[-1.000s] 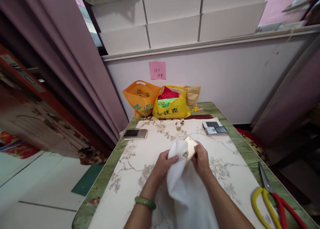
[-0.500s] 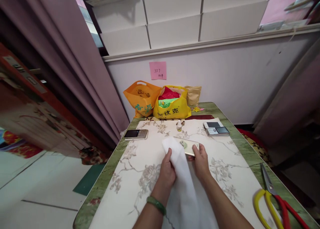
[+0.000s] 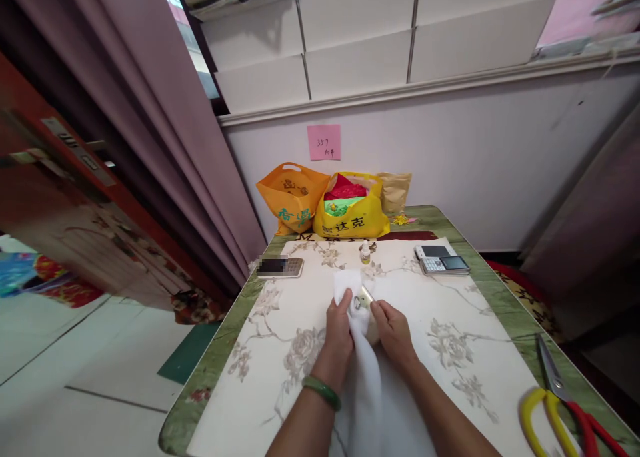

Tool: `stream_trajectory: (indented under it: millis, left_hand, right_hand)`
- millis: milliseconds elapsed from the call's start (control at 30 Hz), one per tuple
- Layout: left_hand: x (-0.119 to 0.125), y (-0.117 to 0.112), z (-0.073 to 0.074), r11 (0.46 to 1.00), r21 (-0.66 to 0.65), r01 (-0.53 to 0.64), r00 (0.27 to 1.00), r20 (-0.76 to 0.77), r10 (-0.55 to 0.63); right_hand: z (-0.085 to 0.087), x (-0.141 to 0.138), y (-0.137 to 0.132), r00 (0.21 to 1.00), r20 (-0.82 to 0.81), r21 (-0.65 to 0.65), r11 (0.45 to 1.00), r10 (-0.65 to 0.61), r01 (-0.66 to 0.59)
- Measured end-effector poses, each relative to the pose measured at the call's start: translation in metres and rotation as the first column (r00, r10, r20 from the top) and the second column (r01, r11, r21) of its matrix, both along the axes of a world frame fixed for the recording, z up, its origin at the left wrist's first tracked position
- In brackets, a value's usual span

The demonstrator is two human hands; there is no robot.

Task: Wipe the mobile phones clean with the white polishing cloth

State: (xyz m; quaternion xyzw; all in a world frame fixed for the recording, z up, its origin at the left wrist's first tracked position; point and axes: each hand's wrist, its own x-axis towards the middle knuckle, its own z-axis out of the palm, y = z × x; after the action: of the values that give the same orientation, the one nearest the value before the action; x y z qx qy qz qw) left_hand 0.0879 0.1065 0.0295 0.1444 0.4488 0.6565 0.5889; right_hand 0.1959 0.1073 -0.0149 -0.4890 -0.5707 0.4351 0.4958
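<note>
Left hand [image 3: 339,329]: thumb and fingers clamped on soft white cloth [image 3: 369,384], draped toward the near edge of the green marbled tabletop [image 3: 220,350]. Right hand [image 3: 396,330]: fingers clamped on slim pale-gold phone [image 3: 367,298], partly cloth-covered, above mid-tabletop. Steel scissors with red and yellow handles [image 3: 558,388] by right edge.

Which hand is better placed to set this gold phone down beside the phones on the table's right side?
Probably the right hand: it grips the gold phone and is nearer the phones on the right. The left hand holds the white cloth, farther from them.
</note>
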Motion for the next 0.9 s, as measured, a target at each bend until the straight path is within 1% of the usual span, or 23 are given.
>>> stream_trajectory:
  millis: [67,133,200,267,300,367,433,467,500,533,600,700,767,800,900]
  left_hand:
    - [0.009,-0.005,-0.002,1.0,-0.018,-0.001,1.0,-0.024,0.001]
    - [0.018,-0.011,-0.006,0.999,-0.035,-0.028,0.998,-0.053,0.026]
    - [0.026,-0.018,-0.012,0.999,-0.032,-0.027,0.996,-0.091,0.024]
    - [0.033,-0.025,-0.018,1.0,-0.012,0.01,0.984,-0.178,-0.012]
    - [0.035,-0.029,-0.021,1.0,0.003,0.03,0.968,-0.248,-0.029]
    - [0.038,-0.035,-0.023,0.997,0.043,0.064,0.906,-0.421,-0.04]
    - [0.035,-0.038,-0.021,0.993,0.069,0.094,0.82,-0.572,-0.038]
    - [0.032,-0.038,-0.018,0.991,0.072,0.111,0.784,-0.619,-0.043]
    - [0.028,-0.038,-0.016,0.989,0.071,0.129,0.764,-0.643,-0.054]
    - [0.024,-0.037,-0.013,0.987,0.068,0.144,0.762,-0.644,-0.067]
    - [0.015,-0.034,-0.009,0.982,0.063,0.178,0.808,-0.58,-0.109]
    - [0.004,-0.028,-0.002,0.972,0.078,0.222,0.913,-0.365,-0.18]
    - [0.002,-0.024,0.001,0.97,0.11,0.219,0.954,-0.232,-0.189]
    - [0.003,-0.021,0.001,0.973,0.117,0.201,0.966,-0.191,-0.177]
    - [0.005,-0.014,0.0,0.992,0.064,0.108,0.984,-0.151,-0.097]
  right_hand:
    - [0.001,0.001,-0.001,0.998,-0.04,-0.019,0.998,-0.058,0.057]
    - [0.003,0.002,-0.003,0.994,-0.073,-0.024,0.996,-0.082,0.08]
    - [0.005,0.004,-0.003,0.988,-0.09,-0.021,0.992,-0.124,0.123]
    - [0.007,0.005,-0.003,0.976,-0.112,-0.028,0.982,-0.189,0.187]
    - [0.008,0.007,-0.002,0.967,-0.132,-0.042,0.976,-0.216,0.212]
    - [0.008,0.008,-0.001,0.951,-0.187,-0.087,0.968,-0.247,0.234]
    - [0.007,0.009,0.001,0.934,-0.236,-0.131,0.961,-0.269,0.244]
    - [0.006,0.009,0.002,0.925,-0.258,-0.144,0.958,-0.279,0.249]
    - [0.006,0.008,0.003,0.917,-0.282,-0.153,0.957,-0.283,0.248]
    - [0.005,0.007,0.004,0.909,-0.314,-0.162,0.958,-0.276,0.235]
    - [0.005,0.005,0.005,0.884,-0.41,-0.178,0.97,-0.225,0.164]
    - [0.007,0.004,0.006,0.838,-0.526,-0.172,0.983,-0.146,0.063]
    - [0.01,0.004,0.004,0.846,-0.523,-0.147,0.989,-0.106,0.033]
    - [0.011,0.004,0.003,0.859,-0.505,-0.138,0.99,-0.083,0.015]
    - [0.012,0.004,0.0,0.895,-0.446,-0.102,0.992,0.02,-0.073]
